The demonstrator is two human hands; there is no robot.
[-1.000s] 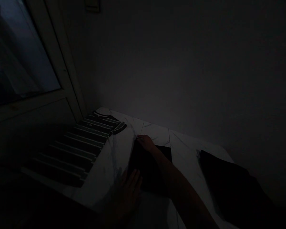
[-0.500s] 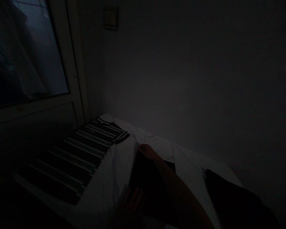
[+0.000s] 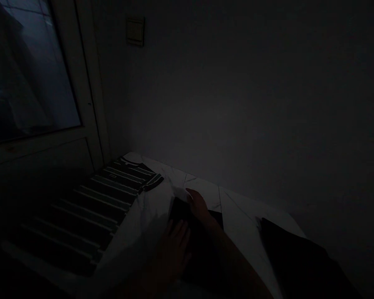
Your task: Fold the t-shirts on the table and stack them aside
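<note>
A folded black garment [image 3: 202,253] lies on the white marble-patterned tabletop [image 3: 152,216]; its exact kind is too dark to make out. Flat on its left side rests my left hand [image 3: 176,245], fingers stretched and slightly spread. My right hand [image 3: 198,204] is over the garment's far edge, its fingers extended and loosely curved, with no cloth visibly pinched. To the left, a striped short-sleeved shirt [image 3: 90,211] is laid out flat, collar toward the wall.
Another dark cloth [image 3: 299,253] lies at the right of the table. Behind the table rises a plain wall [image 3: 237,104] with a light switch [image 3: 135,31]. A door with a glass pane [image 3: 62,74] stands at the left. The scene is very dim.
My right hand has let go of the garment's far left corner, which now lies down. My left hand has slid forward over the cloth. The view has shifted slightly.
</note>
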